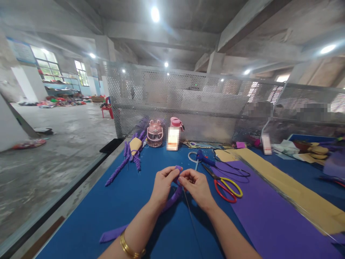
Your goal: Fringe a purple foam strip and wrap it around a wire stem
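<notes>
My left hand (pixel 167 180) pinches the upper end of a purple strip (pixel 175 197), which looks like foam or felt. The strip curves down under my left forearm, and its far end lies flat on the blue table. My right hand (pixel 196 185) is closed at the same end, its thumb and forefinger pressed together close to the left fingertips. A thin wire-like stem (pixel 190 208) runs down from between my hands towards the table's front edge. What exactly the right fingertips grip is partly hidden.
Scissors (pixel 226 189) with red and yellow handles lie right of my hands, beside a blue glue gun (pixel 206 158). Purple sheet (pixel 258 201) and tan sheet (pixel 285 183) cover the right side. Finished-looking purple flower sprigs (pixel 134 147), a pink bottle (pixel 155 133) and a mesh partition (pixel 188 104) stand behind.
</notes>
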{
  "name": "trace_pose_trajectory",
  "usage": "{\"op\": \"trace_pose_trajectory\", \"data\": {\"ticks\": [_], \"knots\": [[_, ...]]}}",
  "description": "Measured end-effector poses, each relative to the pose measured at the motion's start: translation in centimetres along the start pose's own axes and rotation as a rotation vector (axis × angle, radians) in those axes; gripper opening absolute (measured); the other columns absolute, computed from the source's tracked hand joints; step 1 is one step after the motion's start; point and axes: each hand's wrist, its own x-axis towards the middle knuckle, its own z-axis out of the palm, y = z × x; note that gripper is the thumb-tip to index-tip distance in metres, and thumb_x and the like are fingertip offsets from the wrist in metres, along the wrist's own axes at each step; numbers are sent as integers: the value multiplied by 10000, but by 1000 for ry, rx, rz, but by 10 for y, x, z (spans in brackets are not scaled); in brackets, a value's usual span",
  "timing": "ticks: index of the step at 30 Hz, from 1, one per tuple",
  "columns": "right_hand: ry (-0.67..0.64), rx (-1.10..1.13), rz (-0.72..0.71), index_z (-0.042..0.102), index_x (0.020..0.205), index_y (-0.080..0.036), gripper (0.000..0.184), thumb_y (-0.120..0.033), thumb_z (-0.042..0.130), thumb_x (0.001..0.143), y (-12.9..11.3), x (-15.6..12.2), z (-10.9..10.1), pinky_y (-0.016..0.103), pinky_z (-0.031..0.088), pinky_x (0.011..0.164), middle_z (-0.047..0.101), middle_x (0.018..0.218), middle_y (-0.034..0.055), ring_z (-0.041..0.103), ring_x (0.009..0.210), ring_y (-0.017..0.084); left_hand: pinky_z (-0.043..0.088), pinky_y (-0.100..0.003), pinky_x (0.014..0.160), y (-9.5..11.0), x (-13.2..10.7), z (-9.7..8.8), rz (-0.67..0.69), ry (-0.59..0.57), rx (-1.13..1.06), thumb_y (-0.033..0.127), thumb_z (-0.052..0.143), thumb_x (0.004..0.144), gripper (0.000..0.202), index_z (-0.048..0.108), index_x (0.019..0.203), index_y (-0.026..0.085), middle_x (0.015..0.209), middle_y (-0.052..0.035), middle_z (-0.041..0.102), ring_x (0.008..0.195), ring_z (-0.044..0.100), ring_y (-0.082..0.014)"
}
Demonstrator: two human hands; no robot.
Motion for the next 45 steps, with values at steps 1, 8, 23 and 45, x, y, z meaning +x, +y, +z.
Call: {"op": "trace_pose_trajectory", "data": {"ticks": [1,8,23,45], "knots": [[2,-4,0,578,678,-158,191,-344,624,687,0,0,0,192,355,425,497,504,-49,435,442,81,431,-255,663,0,0,0,1,0,5,296,657,666,203,708,769,128,730,-66,667,699,569,-157],[5,26,22,571,679,-160,206,-357,634,669,3,1,2,192,358,424,505,511,-46,430,442,80,418,-235,631,3,-1,1,8,-2,15,278,649,664,162,704,718,136,681,-42,655,657,551,-137],[18,2,-6,567,667,-160,204,-356,618,689,-3,-1,1,190,351,428,503,513,-43,423,444,77,427,-247,655,5,-3,3,-3,-11,3,305,653,668,199,707,751,132,717,-57,661,682,556,-148],[2,2,0,560,675,-162,190,-343,610,703,-1,-1,2,194,355,434,508,524,-41,429,453,79,408,-230,612,7,-3,2,25,-22,27,288,635,681,179,695,708,121,658,-41,638,625,529,-132]]}}
